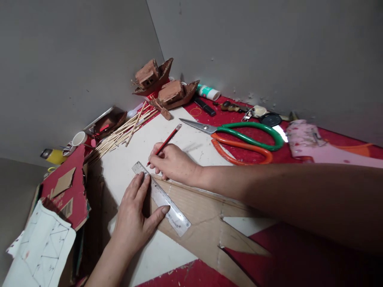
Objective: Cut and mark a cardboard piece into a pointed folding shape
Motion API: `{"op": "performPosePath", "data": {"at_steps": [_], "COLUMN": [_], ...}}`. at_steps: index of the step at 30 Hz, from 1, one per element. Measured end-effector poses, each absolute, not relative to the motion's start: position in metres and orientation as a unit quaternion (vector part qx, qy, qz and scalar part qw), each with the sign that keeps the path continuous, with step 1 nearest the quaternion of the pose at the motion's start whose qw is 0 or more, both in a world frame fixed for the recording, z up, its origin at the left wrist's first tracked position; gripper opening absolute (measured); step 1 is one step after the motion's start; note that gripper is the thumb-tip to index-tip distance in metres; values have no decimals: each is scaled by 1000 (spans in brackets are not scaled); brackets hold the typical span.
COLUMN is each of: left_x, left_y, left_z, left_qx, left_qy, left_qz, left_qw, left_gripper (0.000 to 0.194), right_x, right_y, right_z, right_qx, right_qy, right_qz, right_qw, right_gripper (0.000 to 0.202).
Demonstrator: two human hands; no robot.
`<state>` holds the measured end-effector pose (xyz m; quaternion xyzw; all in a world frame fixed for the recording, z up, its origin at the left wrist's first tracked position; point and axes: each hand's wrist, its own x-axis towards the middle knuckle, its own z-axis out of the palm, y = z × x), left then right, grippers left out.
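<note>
My left hand [133, 213] presses a clear ruler [167, 209] down, fingertips near its far end and thumb on its middle. The ruler lies slantwise across a brown cardboard piece [206, 221], whose right side has pointed cut-outs. My right hand [175, 161] is closed round a red and black pencil [168, 140]. The pencil tip points down beside the ruler's far end, over the white board [125, 159]; whether it touches is unclear. Right of my right hand lie large scissors [206, 127], blades apart, with green and orange handles.
Thin wooden sticks [119, 133] lie behind the left side of the board. Cardboard boat models [172, 93] stand at the back corner. A glue bottle [208, 92] and a black marker [205, 107] lie nearby. Red cardboard [67, 191] and a drawn paper sheet [42, 247] sit left.
</note>
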<state>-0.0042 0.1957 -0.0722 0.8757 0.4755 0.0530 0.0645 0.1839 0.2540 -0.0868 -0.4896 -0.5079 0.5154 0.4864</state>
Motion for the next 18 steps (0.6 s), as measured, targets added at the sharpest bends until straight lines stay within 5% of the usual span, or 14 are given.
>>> {"op": "performPosePath", "data": {"at_steps": [18], "left_x": [-3], "left_y": [192], "left_z": [-74], "left_qx": [871], "left_qy": [485], "left_qz": [43], "left_qw": [62], "left_gripper": [80], "right_x": [187], "right_y": [248], "right_z": [-87], "right_qx": [-491], "right_qy": [-621], "right_qz": [434], "right_qw": [429], "right_gripper": [17]}}
